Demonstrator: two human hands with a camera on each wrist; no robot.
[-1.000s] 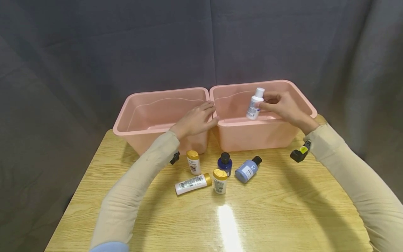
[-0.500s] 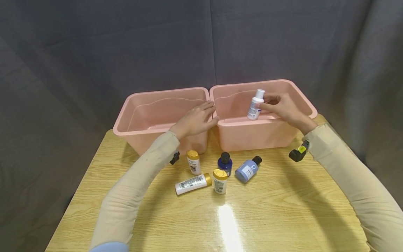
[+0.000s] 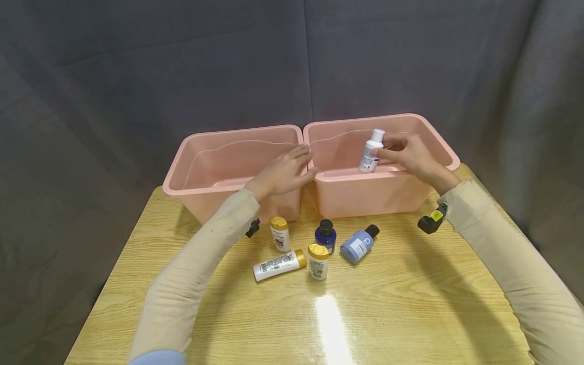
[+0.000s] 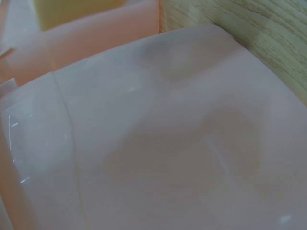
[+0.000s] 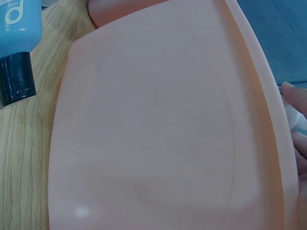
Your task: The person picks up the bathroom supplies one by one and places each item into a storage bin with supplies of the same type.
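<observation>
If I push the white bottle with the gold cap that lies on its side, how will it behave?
The lying white bottle looks round, so it would probably roll rather than slide on the glossy table. It seems small and plastic, likely light and stiff. It could bump the upright gold-capped bottle beside its cap.

Two bare hands, no gloves, rings or watch visible. Left hand (image 3: 284, 175) and right hand (image 3: 410, 154) both emerge from long sleeves. Left sleeve (image 3: 191, 284) and right sleeve (image 3: 511, 268): pale beige, soft knit, snug, faint creases at elbow, cuffs ending at the wrists. Light blue cloth (image 3: 157, 357) shows at 7 o'clock of the head view, by the left upper arm. Small black device (image 3: 253, 228) under left wrist. Under right wrist, black camera block (image 3: 431, 222) with a yellow-green mark on top.
</observation>
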